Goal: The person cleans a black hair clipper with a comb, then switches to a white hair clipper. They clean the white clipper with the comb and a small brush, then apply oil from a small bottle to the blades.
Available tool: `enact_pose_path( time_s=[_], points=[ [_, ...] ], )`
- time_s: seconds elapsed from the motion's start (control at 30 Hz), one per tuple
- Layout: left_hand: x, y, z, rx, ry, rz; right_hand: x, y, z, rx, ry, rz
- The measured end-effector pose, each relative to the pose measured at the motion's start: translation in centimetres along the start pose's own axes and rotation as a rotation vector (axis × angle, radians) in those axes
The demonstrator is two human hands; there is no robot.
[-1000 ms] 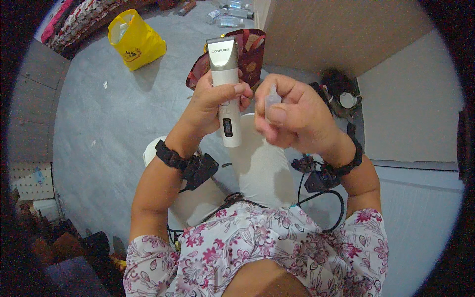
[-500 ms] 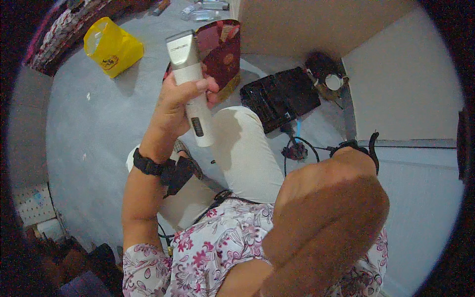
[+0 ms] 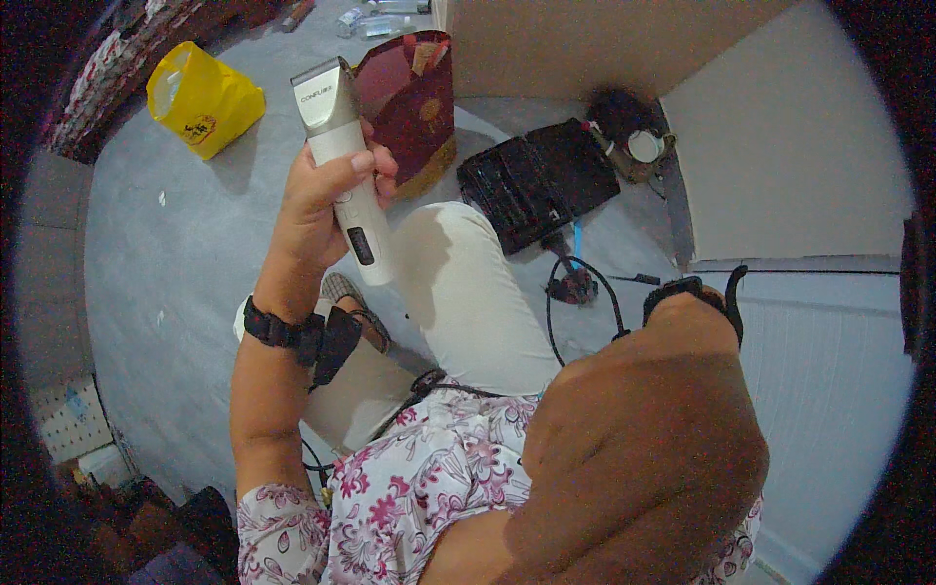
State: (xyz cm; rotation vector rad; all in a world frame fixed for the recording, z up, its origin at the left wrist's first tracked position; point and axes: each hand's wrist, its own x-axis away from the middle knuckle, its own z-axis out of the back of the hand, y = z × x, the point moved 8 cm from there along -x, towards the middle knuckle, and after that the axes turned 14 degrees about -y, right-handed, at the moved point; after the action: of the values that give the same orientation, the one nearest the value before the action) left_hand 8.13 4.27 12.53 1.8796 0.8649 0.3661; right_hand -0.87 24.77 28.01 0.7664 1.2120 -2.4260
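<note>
My left hand (image 3: 331, 185) is wrapped round a white and silver hair clipper (image 3: 343, 146), held upright above my bent leg. The silver blade end points up and away from me, and a small dark display (image 3: 362, 246) faces me near the lower end. A black strap (image 3: 283, 330) circles my left wrist. My right hand (image 3: 643, 409) is raised very close to the camera at the right, large and in shadow, with a black strap (image 3: 682, 289) at its wrist. Its fingers cannot be made out, nor whether anything is in them.
Behind the clipper stands a dark red bag (image 3: 414, 117), with a yellow bag (image 3: 205, 102) to its left. An unfolded black case (image 3: 536, 185) lies by the wall, near a black cable (image 3: 575, 285). Clear plastic bottles (image 3: 385, 24) lie at the far side. A white panel (image 3: 829, 409) borders the right.
The clipper, still in my left hand, has shifted slightly left. The whole view has also moved a little, and my right hand stays raised near the camera.
</note>
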Motion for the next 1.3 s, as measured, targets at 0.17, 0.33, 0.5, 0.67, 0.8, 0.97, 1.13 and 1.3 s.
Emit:
enact_pose_path(
  time_s=[0.17, 0.33, 0.5, 0.67, 0.8, 0.97, 1.13, 1.3],
  points=[
    [-0.6, 0.6, 0.0, 0.016, 0.019, 0.004, -0.5, -0.6, 0.6, -0.007, -0.017, 0.029],
    [-0.7, 0.5, -0.1, 0.003, 0.002, 0.011, -1.0, -1.2, 0.4, -0.015, -0.045, 0.065],
    [-0.5, 0.7, 0.1, -0.046, -0.001, 0.008, -1.2, -1.0, 0.2, -0.006, -0.028, 0.062],
    [-0.3, 0.7, -0.3, -0.037, -0.017, -0.009, -1.0, -0.7, 0.3, -0.008, -0.019, 0.057],
    [-0.5, 0.9, -0.5, -0.062, -0.032, -0.006, -1.2, -0.9, 0.4, -0.003, -0.027, 0.076],
    [-0.5, 0.7, -0.2, -0.071, -0.018, 0.001, -0.9, -1.2, 0.8, -0.010, -0.021, 0.086],
    [-0.5, 0.6, -0.1, -0.065, -0.016, 0.000, -0.7, -1.1, 0.6, -0.009, -0.018, 0.091],
    [-0.5, 0.4, -0.1, -0.035, -0.002, 0.009, -0.6, -1.3, 0.5, -0.008, -0.025, 0.101]
  ],
)
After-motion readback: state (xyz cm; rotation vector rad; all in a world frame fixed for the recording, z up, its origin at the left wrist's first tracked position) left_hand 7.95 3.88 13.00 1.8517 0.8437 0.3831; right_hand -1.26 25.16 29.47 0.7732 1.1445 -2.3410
